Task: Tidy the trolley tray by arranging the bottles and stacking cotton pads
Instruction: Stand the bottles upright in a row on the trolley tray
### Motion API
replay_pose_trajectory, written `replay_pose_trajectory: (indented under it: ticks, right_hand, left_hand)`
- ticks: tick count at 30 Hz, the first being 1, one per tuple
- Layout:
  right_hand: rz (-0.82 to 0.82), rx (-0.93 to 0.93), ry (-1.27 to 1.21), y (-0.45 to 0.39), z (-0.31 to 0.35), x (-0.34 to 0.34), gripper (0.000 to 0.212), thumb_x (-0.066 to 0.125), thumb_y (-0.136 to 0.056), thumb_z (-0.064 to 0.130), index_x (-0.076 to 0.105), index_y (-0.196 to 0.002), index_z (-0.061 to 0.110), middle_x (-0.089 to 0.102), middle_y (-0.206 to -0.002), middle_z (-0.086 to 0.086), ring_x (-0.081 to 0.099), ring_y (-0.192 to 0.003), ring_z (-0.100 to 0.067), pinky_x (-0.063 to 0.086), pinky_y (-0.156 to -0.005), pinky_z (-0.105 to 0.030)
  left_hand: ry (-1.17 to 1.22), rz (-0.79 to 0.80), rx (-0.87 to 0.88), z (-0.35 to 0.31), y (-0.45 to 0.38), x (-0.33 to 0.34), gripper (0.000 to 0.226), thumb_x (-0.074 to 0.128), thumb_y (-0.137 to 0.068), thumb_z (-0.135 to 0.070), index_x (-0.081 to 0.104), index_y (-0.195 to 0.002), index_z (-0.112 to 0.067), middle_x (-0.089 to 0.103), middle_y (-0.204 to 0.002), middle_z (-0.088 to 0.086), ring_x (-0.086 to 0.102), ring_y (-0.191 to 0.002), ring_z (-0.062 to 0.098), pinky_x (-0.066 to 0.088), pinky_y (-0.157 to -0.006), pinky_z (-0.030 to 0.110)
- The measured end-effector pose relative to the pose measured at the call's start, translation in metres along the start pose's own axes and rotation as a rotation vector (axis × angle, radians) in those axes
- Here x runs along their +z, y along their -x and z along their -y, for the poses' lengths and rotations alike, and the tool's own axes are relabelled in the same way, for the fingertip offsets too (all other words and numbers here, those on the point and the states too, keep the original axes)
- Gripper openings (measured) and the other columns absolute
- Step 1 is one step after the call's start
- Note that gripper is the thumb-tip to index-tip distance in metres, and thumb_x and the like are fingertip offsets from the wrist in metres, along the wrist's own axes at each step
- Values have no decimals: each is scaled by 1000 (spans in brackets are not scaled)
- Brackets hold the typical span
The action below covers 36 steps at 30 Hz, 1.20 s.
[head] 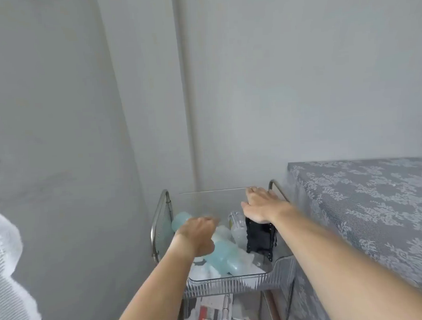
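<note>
Left grip (196,234) looks closed around the pale blue bottle (222,253) lying tilted across the trolley tray (238,284); right hand (261,205) rests flat, unclenched, atop the black organiser (259,240). Bottle-arranging step, I'd judge: next, stand it upright, clear of the cotton pads (206,270) underneath.

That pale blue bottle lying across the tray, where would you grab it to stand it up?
Around the bare lower body of the pale blue bottle, coming from above. It lies tilted on the white pads, its upper part hidden under the left hand; how that hand holds it is unclear. The black holder crowds the right side, so a sideways approach looks awkward.
</note>
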State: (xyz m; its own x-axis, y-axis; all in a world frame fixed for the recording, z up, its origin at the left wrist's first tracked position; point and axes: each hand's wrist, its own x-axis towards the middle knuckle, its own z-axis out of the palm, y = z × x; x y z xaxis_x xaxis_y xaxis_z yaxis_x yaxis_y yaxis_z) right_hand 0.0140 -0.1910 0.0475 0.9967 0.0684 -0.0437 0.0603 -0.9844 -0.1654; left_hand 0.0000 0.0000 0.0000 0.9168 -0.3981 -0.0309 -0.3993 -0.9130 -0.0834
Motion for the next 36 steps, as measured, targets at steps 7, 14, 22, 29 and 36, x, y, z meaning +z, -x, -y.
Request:
replay_pose_trajectory:
  ticks: [7, 14, 22, 29, 36]
  right_hand:
    - [44, -9, 59, -20, -19, 32, 71, 35, -101, 48, 14, -157, 12, 12, -163, -17, 5, -150, -32, 5, -121, -47]
    - [57, -13, 57, -23, -40, 58, 80, 40, -97, 53, -1, -158, 21, -4, -165, -16, -7, -151, -32, -3, -120, -48]
    - [-308, -293, 170, -17, -31, 69, 64, 45, -98, 32, 27, -152, 4, 26, -159, -17, 16, -148, -26, 2, -122, -39]
    - [-379, -403, 145, -24, 6, 85, 48, 45, -91, 20, 48, -136, 2, 52, -136, -13, 40, -132, -28, 16, -118, -35]
    - [-274, -282, 347, -39, 39, 103, 39, 47, -84, 11, 59, -120, 2, 60, -117, -16, 50, -115, -34, 27, -110, -40]
  left_hand:
    - [-277, 69, 313, -41, -23, 45, 68, 71, -81, -14, 47, -144, -24, 53, -143, 4, 51, -129, 28, 39, -111, 41]
    - [-432, 59, 321, -40, -32, 57, 60, 68, -87, -33, 46, -143, -29, 50, -143, 10, 48, -127, 34, 35, -108, 52]
    - [-39, -180, 265, -10, -39, 14, 61, 56, -87, -51, 42, -142, -27, 46, -148, 9, 50, -130, 32, 39, -108, 44]
    - [657, -579, -151, 27, -45, -13, 45, 62, -86, -45, 50, -123, -23, 58, -120, 11, 57, -103, 35, 35, -80, 30]
    - [1076, -793, -499, 50, -58, -14, 38, 58, -88, -41, 50, -118, -19, 53, -123, 12, 44, -114, 29, 27, -88, 29]
